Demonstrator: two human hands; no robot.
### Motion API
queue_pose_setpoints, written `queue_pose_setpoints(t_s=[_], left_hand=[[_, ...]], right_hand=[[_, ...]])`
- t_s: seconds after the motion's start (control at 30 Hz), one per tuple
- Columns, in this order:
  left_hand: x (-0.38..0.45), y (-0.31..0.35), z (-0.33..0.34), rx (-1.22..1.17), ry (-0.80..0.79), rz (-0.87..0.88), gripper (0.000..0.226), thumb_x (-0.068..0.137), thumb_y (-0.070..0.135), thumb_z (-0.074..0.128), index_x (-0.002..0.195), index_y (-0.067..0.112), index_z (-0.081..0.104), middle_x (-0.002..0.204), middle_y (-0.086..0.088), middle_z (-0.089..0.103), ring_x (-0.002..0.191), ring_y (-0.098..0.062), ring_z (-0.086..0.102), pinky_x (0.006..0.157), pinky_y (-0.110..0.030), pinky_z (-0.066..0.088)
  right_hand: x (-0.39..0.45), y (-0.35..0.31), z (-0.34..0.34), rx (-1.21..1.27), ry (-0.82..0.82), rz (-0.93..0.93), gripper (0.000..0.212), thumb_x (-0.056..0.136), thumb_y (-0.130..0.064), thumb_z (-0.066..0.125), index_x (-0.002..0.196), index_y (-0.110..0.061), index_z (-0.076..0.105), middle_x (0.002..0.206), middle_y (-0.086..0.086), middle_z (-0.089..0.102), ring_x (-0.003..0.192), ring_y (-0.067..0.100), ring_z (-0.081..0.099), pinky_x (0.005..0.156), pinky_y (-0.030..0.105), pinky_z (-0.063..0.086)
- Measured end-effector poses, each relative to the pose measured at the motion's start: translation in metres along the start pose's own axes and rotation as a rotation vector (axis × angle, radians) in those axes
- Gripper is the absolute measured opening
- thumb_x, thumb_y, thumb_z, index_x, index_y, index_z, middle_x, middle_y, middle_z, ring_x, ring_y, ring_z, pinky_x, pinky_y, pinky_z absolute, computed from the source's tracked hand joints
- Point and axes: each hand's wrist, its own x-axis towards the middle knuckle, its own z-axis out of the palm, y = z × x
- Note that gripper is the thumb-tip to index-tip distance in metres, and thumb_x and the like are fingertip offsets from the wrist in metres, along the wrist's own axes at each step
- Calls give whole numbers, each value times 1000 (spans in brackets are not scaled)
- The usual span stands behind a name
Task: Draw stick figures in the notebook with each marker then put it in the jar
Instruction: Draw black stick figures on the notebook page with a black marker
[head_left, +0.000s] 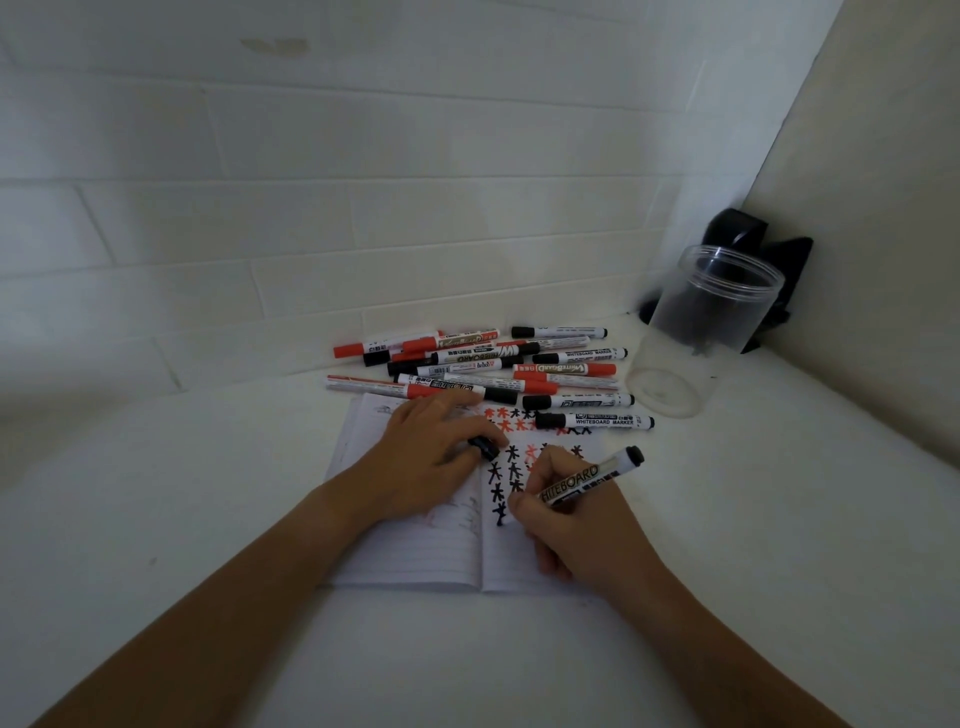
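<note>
An open lined notebook (426, 551) lies on the white table, its right page covered with several black and red stick figures (511, 470). My right hand (571, 525) grips a black whiteboard marker (592, 475), its tip down on the right page near the lowest black figure. My left hand (431, 457) rests on the left page and holds the marker's black cap (482, 446) between its fingers. A clear plastic jar (691, 332) stands at the right with no markers in it.
A pile of several red and black whiteboard markers (483, 369) lies just beyond the notebook, some resting on its top edge. A black object (748, 244) sits in the corner behind the jar. White tiled wall behind, a beige wall at right.
</note>
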Motion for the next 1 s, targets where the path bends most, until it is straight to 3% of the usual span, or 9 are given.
queue_pose_setpoints(t_s=[0.13,0.27,0.33,0.43,0.57,0.7,0.83,1.0], left_hand=[[0,-1,2,12,54,50,29,95,33,52,120,43,61,147,6,39,137,-14,31,110,-52,29],[3,2,2,60,213,162,27,91,22,66,117,30,68,111,7,48,108,-14,41,88,-32,36],[3,6,0,53,221,188,28,90,17,66,116,26,69,104,9,50,101,-12,43,84,-28,35],[1,10,-1,39,199,176,26,92,19,65,117,26,67,106,9,56,100,-8,44,83,-22,36],[-2,12,-2,17,198,155,26,92,20,64,117,26,67,105,8,58,99,-7,45,83,-20,36],[-4,16,-3,-23,194,160,25,93,19,64,117,26,66,108,9,58,103,-9,48,87,-28,43],[-4,20,-2,-67,154,194,27,93,20,64,117,32,65,109,15,53,106,-2,44,89,-20,40],[-3,19,-3,-70,154,190,29,93,22,64,119,33,64,109,16,51,107,2,42,90,-13,35]], right_hand=[[5,-3,-8,139,50,-13,18,96,-18,69,83,-14,56,52,14,59,39,26,53,39,26,42],[10,-5,-18,229,148,-39,16,94,-23,74,92,-16,59,53,11,58,42,21,51,40,26,40],[11,-5,-21,287,180,-32,14,93,-23,74,95,-16,61,56,12,58,45,22,52,42,27,42],[12,-4,-21,416,197,12,6,98,-20,65,96,-15,64,69,10,62,48,26,57,42,29,44],[12,-3,-19,412,195,10,11,102,-16,57,96,-16,66,78,7,67,48,26,57,41,28,43],[12,-5,-18,383,187,5,13,103,-15,57,95,-16,66,78,10,67,48,26,57,42,27,42],[14,-5,-16,341,167,-9,12,103,-15,57,94,-15,66,67,9,65,46,26,58,41,26,42],[13,-7,-18,354,132,-22,9,102,-14,59,98,-12,67,70,11,66,49,28,60,43,27,44]])
